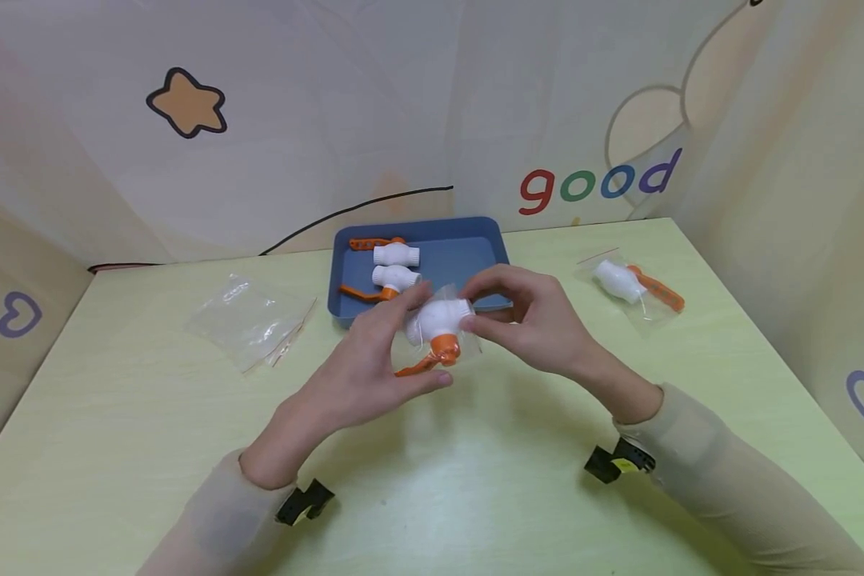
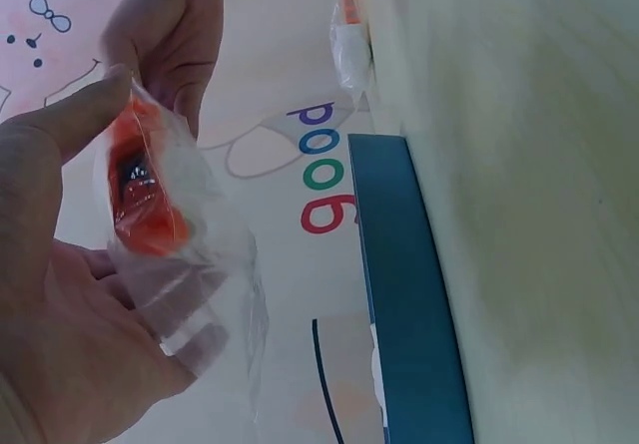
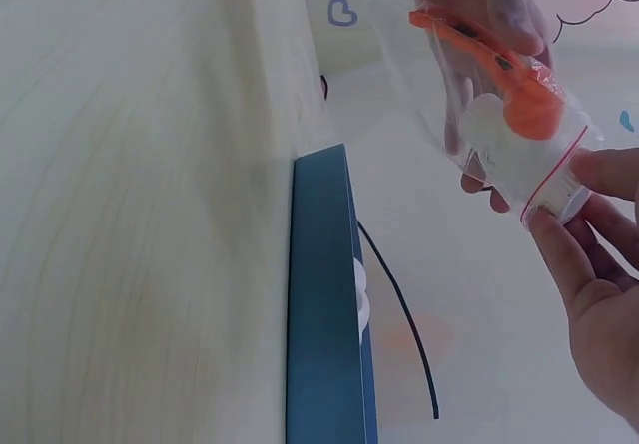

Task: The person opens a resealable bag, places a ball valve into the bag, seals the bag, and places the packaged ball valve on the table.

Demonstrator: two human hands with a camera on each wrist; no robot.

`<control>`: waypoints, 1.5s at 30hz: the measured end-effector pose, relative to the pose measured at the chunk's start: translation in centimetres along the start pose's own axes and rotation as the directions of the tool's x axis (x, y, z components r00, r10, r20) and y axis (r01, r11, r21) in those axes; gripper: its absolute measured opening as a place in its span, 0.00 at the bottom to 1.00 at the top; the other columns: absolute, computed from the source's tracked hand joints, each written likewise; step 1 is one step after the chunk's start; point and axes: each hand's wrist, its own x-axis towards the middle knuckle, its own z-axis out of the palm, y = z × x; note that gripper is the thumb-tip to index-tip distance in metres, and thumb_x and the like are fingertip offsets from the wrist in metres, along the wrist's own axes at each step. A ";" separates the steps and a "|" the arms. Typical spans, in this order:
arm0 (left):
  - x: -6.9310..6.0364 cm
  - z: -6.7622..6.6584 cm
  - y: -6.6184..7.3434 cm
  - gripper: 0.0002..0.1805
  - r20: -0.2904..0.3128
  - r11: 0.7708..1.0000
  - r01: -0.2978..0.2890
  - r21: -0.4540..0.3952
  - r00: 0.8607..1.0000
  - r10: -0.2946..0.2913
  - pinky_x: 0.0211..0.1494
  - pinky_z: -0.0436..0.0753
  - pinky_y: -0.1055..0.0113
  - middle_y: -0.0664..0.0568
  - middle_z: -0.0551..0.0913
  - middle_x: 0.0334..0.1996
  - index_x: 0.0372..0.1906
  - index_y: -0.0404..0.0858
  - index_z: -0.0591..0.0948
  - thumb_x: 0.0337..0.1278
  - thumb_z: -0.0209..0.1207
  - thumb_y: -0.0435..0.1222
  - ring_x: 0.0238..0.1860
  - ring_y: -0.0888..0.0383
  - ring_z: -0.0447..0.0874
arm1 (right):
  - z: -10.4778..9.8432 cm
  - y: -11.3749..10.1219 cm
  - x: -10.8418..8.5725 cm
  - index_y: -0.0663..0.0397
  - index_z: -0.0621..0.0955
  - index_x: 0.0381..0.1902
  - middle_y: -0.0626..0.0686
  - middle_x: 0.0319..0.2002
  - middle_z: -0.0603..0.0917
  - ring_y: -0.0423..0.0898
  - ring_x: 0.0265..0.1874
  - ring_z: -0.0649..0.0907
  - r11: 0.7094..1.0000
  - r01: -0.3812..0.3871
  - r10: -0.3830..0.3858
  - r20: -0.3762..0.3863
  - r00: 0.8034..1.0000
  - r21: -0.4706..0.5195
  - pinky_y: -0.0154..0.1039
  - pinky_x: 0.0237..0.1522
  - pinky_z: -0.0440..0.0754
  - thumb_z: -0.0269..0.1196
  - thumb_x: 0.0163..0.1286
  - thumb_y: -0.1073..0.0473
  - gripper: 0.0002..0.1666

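Between the two hands is a white ball valve [image 1: 439,318] with an orange lever handle, inside a clear zip bag [image 3: 429,80]. My left hand [image 1: 363,364] holds it from the left, fingers behind the valve and thumb by the orange handle [image 2: 145,190]. With thumb and fingers, my right hand [image 1: 540,320] pinches the white end of the valve [image 3: 574,200] at the bag's red-lined mouth. Whether that end stands out of the bag, I cannot tell. Both hands are above the table, in front of the blue tray [image 1: 468,228].
Two unbagged ball valves [image 1: 396,255] lie in the left part of the tray. Flat clear bags [image 1: 248,320] lie on the table [image 1: 151,432] at the left. Another bagged valve [image 1: 619,282] is at the right. A printed curtain [image 1: 331,104] hangs behind the table.
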 end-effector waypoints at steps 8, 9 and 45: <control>0.3 -0.4 -0.3 0.43 -0.005 0.997 0.055 0.051 0.998 -0.055 0.56 0.80 0.57 0.50 0.81 0.55 0.67 0.33 0.75 0.49 0.79 0.49 0.52 0.55 0.79 | 0.0 0.3 -0.3 0.66 0.83 0.51 0.56 0.46 0.84 0.52 0.47 0.84 1.000 0.003 -0.003 -0.015 1.000 0.024 0.43 0.49 0.86 0.70 0.61 0.79 0.20; 0.3 -0.4 -0.3 0.43 -0.002 0.997 0.063 0.048 0.998 -0.063 0.55 0.81 0.58 0.50 0.82 0.55 0.67 0.33 0.75 0.49 0.79 0.49 0.52 0.55 0.80 | 0.0 0.2 -0.3 0.65 0.83 0.51 0.55 0.47 0.84 0.52 0.47 0.84 1.000 0.002 -0.001 -0.015 1.000 0.026 0.43 0.49 0.86 0.70 0.61 0.79 0.20; 0.3 1.4 0.3 0.43 -0.159 0.990 0.143 -0.018 0.977 -0.144 0.49 0.83 0.61 0.49 0.79 0.54 0.68 0.31 0.71 0.50 0.78 0.44 0.49 0.56 0.80 | 0.4 -0.6 0.3 0.61 0.86 0.42 0.52 0.44 0.85 0.48 0.43 0.85 0.971 0.074 -0.107 -0.135 0.985 -0.225 0.38 0.44 0.86 0.72 0.65 0.71 0.09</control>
